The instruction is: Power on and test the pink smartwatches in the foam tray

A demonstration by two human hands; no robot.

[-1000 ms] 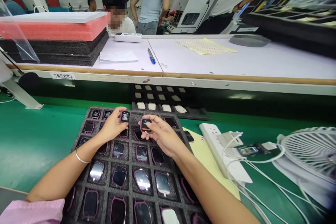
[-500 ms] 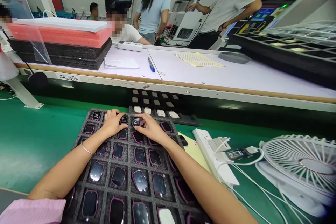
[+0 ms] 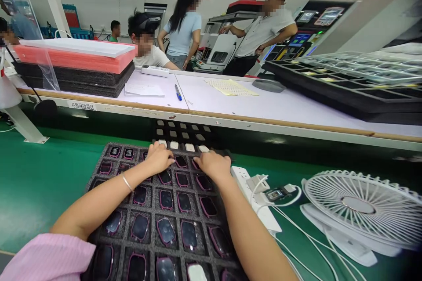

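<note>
A dark foam tray (image 3: 153,227) lies before me, its compartments holding several smartwatches with purple frames, such as one near the middle (image 3: 165,199). My left hand (image 3: 160,159) is curled over a far-row compartment, thumb bent to the right; whatever lies under it is hidden. Right of that thumb, a dark-screened smartwatch (image 3: 180,161) sits uncovered. My right hand (image 3: 214,165) closes around another far-row smartwatch (image 3: 196,164), mostly covered by the fingers. Lit text shows on a watch (image 3: 114,152) in the far left corner and on its neighbour (image 3: 128,153).
Behind the tray, pale pieces (image 3: 174,145) sit in a second dark tray under a raised shelf (image 3: 148,107). To the right are a power strip (image 3: 255,202) with cables and a white fan (image 3: 359,206). Foam sheets (image 3: 75,72) are stacked on the shelf. Several people stand or sit beyond it.
Both hands have moved rightward along the tray's far row, leaving the lit-screen watches they were gripping. The camera view has tilted up and turned slightly right.
</note>
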